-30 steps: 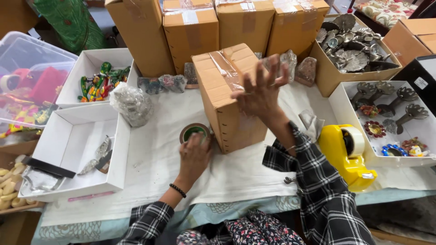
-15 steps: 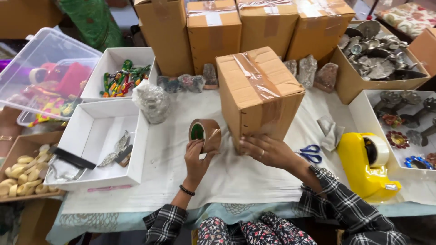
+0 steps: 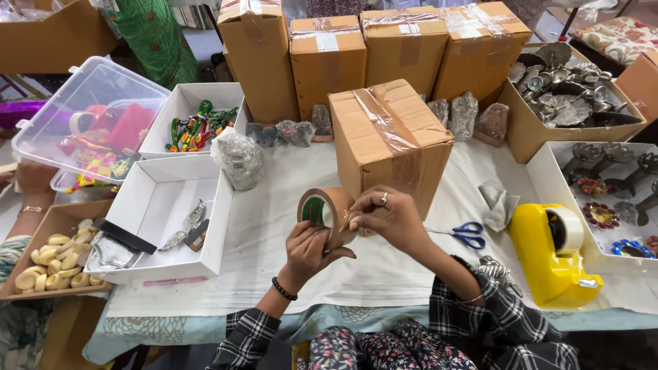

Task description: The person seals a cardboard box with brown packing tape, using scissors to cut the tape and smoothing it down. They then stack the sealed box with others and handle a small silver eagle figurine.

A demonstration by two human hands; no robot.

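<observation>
Left hand: the left hand (image 3: 308, 250) is gripping the tape roll (image 3: 327, 216) from below, fingers curling round its outer band, thumb reaching across toward the right; a dark bead bracelet (image 3: 284, 289) is sitting on the wrist
Right hand: the right hand (image 3: 391, 219) is pinching at the roll's edge with thumb and forefinger pressed together, the other fingers curling loosely; a ring (image 3: 384, 199) is showing on one finger
Tape roll: brown, with a green core, being held upright in the air between both hands, just in front of the box (image 3: 387, 140) and above the cloth (image 3: 274, 233)
Box: a cardboard carton, sealed along the top with clear tape, standing on the cloth directly behind the hands
Right of the hands: blue-handled scissors (image 3: 466, 233) are lying near the right forearm; a yellow dispenser (image 3: 552, 253) is standing further right, at the table's front edge
Left of the hands: a white tray (image 3: 164, 219) is holding a few small metal pieces; beside it a brown tray (image 3: 51, 250) is holding pale rings
Further left: a clear tub (image 3: 89, 120) is holding red and yellow items; another person's hand (image 3: 31, 181) is resting just beside it
Back row: four tall cartons (image 3: 370, 51) are standing side by side behind the box, with small wrapped figures (image 3: 466, 116) lying at their feet
</observation>
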